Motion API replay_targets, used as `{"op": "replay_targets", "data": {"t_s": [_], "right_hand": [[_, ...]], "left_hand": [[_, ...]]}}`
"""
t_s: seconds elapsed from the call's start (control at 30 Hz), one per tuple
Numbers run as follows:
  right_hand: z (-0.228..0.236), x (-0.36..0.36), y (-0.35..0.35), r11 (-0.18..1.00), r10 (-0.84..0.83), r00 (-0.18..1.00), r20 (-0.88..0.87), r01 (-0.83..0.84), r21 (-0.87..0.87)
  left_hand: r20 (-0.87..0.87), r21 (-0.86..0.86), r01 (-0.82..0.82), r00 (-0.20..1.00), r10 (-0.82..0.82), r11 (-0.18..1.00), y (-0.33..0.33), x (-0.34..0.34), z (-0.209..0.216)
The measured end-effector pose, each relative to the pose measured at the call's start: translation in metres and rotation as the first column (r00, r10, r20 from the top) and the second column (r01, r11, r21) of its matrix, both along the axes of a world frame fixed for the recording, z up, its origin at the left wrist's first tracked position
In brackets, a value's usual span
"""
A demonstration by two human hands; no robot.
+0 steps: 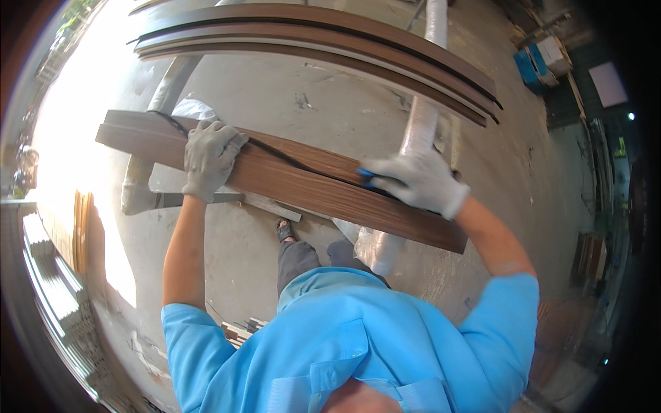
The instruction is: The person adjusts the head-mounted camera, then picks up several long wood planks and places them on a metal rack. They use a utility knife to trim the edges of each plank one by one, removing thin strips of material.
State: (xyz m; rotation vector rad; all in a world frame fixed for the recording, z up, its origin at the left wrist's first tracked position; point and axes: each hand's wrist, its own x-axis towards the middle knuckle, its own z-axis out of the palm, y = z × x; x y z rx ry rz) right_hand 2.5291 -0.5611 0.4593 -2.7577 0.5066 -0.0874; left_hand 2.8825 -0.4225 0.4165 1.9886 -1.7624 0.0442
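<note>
A long brown wood-grain profile (296, 182) lies in front of me, slanting from upper left to lower right. Along it runs a black rubber seal strip (286, 157), wavy on the left and in the middle. My left hand (211, 155), in a pale grey work glove, is closed over the profile and the strip toward the left end. Nearer the right end, my gloved right hand (418, 180) pinches a small blue tool (365, 175) against the strip. That hand is somewhat smeared by motion, and most of the tool is hidden by the fingers.
Beyond lie several similar brown profiles (317, 34) with black strips. Wrapped support rails (420, 127) run beneath. Pale stacked lengths (58, 296) stand at the left. A blue box (536, 69) sits at the far right on the concrete floor (323, 96).
</note>
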Motion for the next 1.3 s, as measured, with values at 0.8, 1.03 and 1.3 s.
{"op": "replay_targets", "data": {"t_s": [0.8, 1.03, 1.3], "right_hand": [[0.009, 0.143, 0.016, 0.982, -0.102, 0.987, -0.126, 0.121, 0.148], [0.014, 0.144, 0.019, 0.977, -0.125, 0.985, -0.115, 0.143, 0.159], [0.010, 0.142, 0.017, 0.983, -0.104, 0.994, 0.021, 0.100, 0.156]], "left_hand": [[-0.307, 0.118, 0.386, 0.891, -0.336, 0.915, -0.001, 0.185, 0.031], [-0.418, 0.105, 0.330, 0.871, -0.259, 0.938, 0.015, 0.184, 0.006], [-0.273, -0.118, 0.468, 0.833, -0.482, 0.876, -0.004, 0.114, 0.121]]}}
